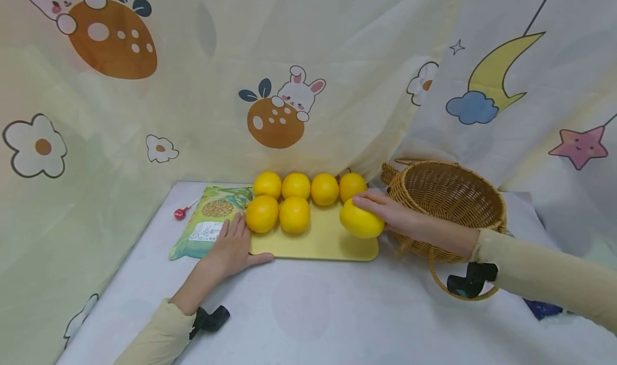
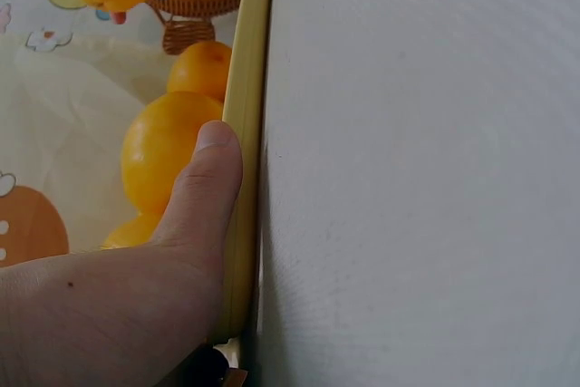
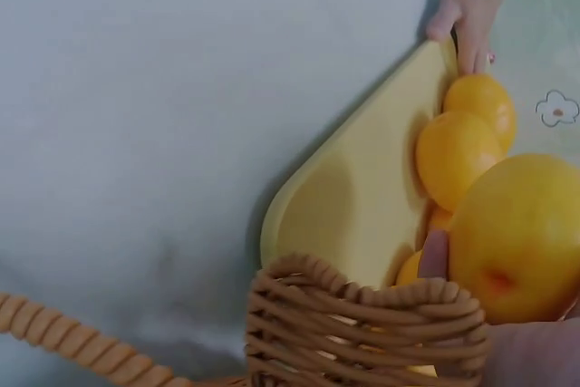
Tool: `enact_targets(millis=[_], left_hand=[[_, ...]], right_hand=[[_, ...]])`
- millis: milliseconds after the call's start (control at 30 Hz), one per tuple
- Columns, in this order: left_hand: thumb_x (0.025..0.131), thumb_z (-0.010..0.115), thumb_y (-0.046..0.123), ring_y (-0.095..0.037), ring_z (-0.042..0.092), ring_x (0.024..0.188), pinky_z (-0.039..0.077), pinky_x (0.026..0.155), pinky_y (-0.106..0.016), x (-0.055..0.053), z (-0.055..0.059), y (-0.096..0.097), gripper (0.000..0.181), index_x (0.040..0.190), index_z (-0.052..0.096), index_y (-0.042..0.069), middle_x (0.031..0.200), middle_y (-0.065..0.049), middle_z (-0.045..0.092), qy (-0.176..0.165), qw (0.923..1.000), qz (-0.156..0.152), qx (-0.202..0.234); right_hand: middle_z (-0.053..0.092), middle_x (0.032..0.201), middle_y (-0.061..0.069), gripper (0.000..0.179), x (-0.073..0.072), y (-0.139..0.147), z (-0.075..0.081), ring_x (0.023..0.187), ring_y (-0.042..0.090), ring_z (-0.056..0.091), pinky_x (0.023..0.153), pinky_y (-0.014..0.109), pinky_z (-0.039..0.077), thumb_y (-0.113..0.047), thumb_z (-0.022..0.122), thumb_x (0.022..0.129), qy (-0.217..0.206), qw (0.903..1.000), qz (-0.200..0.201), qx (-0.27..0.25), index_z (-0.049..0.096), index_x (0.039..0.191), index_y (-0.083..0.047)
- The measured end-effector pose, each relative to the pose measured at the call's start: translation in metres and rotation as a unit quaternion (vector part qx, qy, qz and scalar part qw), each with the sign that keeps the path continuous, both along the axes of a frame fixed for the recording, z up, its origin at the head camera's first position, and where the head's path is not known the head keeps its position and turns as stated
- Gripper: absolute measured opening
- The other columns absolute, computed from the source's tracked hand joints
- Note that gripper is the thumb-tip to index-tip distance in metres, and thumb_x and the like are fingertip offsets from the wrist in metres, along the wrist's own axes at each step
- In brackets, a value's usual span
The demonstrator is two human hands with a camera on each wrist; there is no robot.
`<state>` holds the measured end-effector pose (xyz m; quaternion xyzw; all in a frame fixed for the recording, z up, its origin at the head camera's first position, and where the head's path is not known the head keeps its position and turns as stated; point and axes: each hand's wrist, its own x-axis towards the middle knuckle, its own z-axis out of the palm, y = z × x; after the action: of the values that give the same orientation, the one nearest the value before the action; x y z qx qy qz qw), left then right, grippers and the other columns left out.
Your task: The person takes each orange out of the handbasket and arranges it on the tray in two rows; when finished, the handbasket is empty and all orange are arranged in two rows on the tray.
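My right hand (image 1: 392, 210) grips a yellow orange (image 1: 361, 218) above the right part of a pale yellow board (image 1: 328, 241). In the right wrist view, the held orange (image 3: 517, 237) shows a darker spot on its skin. My left hand (image 1: 233, 250) rests at the board's front left corner, fingers straight and thumb spread along the front edge. In the left wrist view, its thumb (image 2: 208, 178) presses against the board's rim. Several more oranges (image 1: 295, 215) sit on the board, a row along the back and two in front at the left.
A green bag (image 1: 207, 220) with a white label lies left of the board, beside my left fingers. Past it is a red lollipop (image 1: 180, 214). Under my right forearm, a wicker basket (image 1: 448, 193) leans with its opening tilted. A dark blue packet (image 1: 542, 308) lies partly behind the right sleeve.
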<state>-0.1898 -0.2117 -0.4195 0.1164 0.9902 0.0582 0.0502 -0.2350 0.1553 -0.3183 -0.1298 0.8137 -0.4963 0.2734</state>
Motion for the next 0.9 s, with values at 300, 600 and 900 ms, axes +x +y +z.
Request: enact_targets(millis=[300, 600, 900], left_hand=[[0.082, 0.050, 0.076, -0.045, 0.005, 0.149, 0.005, 0.120, -0.062, 0.001, 0.002, 0.001, 0.117, 0.149, 0.015, -0.013, 0.158, -0.032, 0.009, 0.000, 1.0000, -0.001, 0.009], [0.082, 0.049, 0.077, -0.045, 0.006, 0.149, 0.006, 0.120, -0.061, 0.001, 0.001, 0.001, 0.117, 0.149, 0.015, -0.014, 0.158, -0.032, 0.009, 0.000, 1.0000, -0.004, 0.003], [0.081, 0.048, 0.078, -0.044, 0.006, 0.150, 0.006, 0.120, -0.061, 0.001, 0.002, 0.000, 0.118, 0.149, 0.015, -0.013, 0.159, -0.032, 0.010, -0.001, 1.0000, -0.004, 0.004]], right_hand=[[0.043, 0.136, 0.013, 0.054, 0.000, -0.017, 0.000, 0.107, 0.020, 0.056, 0.085, 0.039, 0.054, -0.047, 0.031, 0.104, -0.067, 0.9926, 0.014, -0.101, 0.030, 0.148, -0.017], [0.039, 0.135, 0.016, 0.052, 0.000, -0.033, -0.002, 0.104, 0.025, 0.053, 0.083, 0.046, 0.058, -0.045, 0.035, 0.103, -0.070, 0.9928, -0.019, -0.095, 0.028, 0.146, -0.016], [0.030, 0.146, 0.015, 0.064, 0.000, -0.062, 0.003, 0.114, 0.030, 0.049, 0.085, 0.046, 0.058, -0.026, 0.060, 0.093, -0.063, 0.9891, -0.072, -0.112, 0.025, 0.146, -0.022]])
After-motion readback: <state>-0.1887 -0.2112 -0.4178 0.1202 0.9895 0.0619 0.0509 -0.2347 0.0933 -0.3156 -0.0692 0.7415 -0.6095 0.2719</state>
